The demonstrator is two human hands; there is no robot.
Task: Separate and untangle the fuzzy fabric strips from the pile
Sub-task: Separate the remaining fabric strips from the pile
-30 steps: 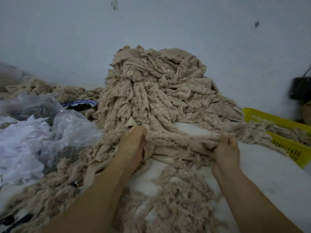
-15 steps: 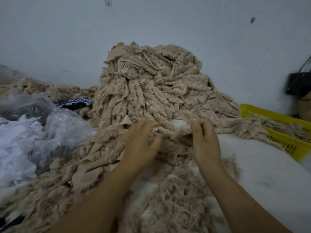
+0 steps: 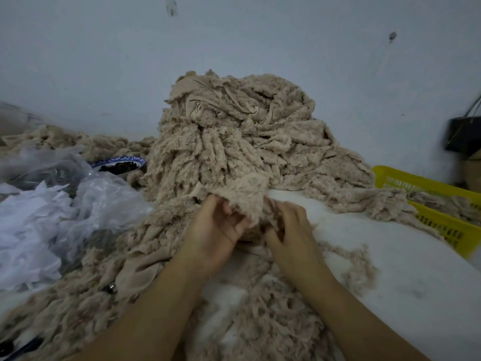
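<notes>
Nearest the camera, loose fuzzy beige scraps (image 3: 260, 321) lie spread over the white worktop (image 3: 403, 261) between the two bare forearms. Just beyond them the left hand (image 3: 216, 230) and the right hand (image 3: 292, 227) sit close together, and both sets of fingers (image 3: 234, 225) are curled around one fuzzy fabric strip (image 3: 242, 195). The strip rises from the hands and runs straight into the foot of the pile (image 3: 234, 131), a tall tangled mound at the middle of the worktop against the wall (image 3: 104, 61). To the left lie crumpled clear plastic bags (image 3: 104, 201) and a blue-rimmed bowl (image 3: 118, 162) holding something dark. To the right a yellow basket (image 3: 442, 227) holds more strips, and a black bag (image 3: 463, 134) hangs farther back.
</notes>
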